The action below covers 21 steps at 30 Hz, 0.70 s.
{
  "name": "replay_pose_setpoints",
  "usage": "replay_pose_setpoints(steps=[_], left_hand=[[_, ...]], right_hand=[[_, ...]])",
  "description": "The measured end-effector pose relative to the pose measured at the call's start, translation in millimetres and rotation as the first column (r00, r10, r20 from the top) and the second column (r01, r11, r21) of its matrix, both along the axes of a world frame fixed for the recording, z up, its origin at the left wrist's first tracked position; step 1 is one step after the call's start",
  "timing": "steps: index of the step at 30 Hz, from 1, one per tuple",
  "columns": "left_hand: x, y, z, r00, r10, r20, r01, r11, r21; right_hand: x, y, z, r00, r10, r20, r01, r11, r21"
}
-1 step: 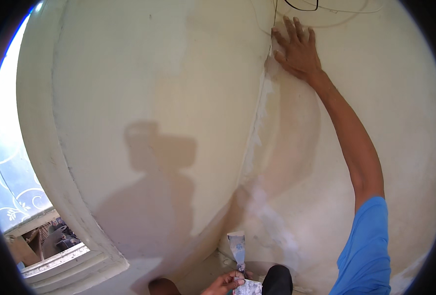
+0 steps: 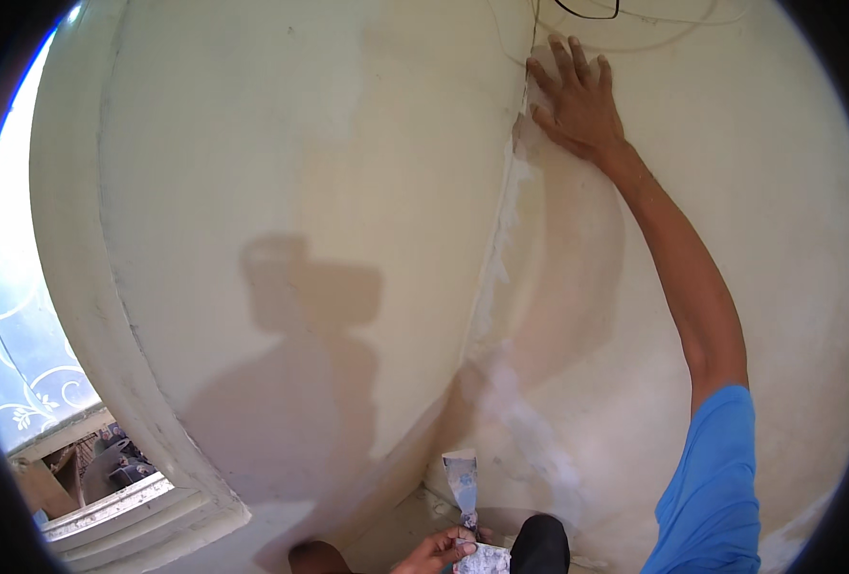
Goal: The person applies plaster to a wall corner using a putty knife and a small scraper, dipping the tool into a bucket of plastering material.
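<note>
Corner seam (image 2: 501, 277) is the landmark: pale filler patches run along it, so some is done. Right hand (image 2: 578, 100) lies flat and spread at its top; left hand (image 2: 439, 553) grips a putty knife (image 2: 463, 483) at its foot.

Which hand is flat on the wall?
The right hand, raised high with fingers spread beside the cracked corner seam; the left hand holds a putty-smeared scraper down low.

No packages, labels, signs or screens here — none.
</note>
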<state>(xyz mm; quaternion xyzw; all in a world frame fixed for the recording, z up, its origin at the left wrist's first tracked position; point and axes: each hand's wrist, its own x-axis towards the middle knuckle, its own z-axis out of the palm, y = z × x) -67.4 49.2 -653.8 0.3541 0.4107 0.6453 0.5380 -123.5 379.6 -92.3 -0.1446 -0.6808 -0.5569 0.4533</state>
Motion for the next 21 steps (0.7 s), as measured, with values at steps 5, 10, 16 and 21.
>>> replay_pose_setpoints(steps=[5,10,16,21], left_hand=[[-5.2,-4.1,24.6,0.999,-0.036,-0.020,0.035,0.999,-0.027],[-3.4,-9.9,14.6,0.996,0.028,-0.081,-0.034,0.996,-0.078],[1.0,-12.4,31.0,0.999,-0.007,0.033,0.010,0.997,-0.075],[4.0,-9.5,19.2,0.998,-0.008,0.065,0.010,0.999,-0.033]], right_hand=[[9.1,-10.7,-55.6,0.990,0.080,0.115,-0.068,0.992,-0.104],[25.4,-14.5,-77.2,0.980,0.131,0.148,-0.112,0.985,-0.132],[3.5,-0.6,-2.3,0.999,0.023,-0.029,-0.022,1.000,0.016],[0.9,-0.9,-30.8,0.998,-0.007,0.058,0.008,1.000,-0.011]])
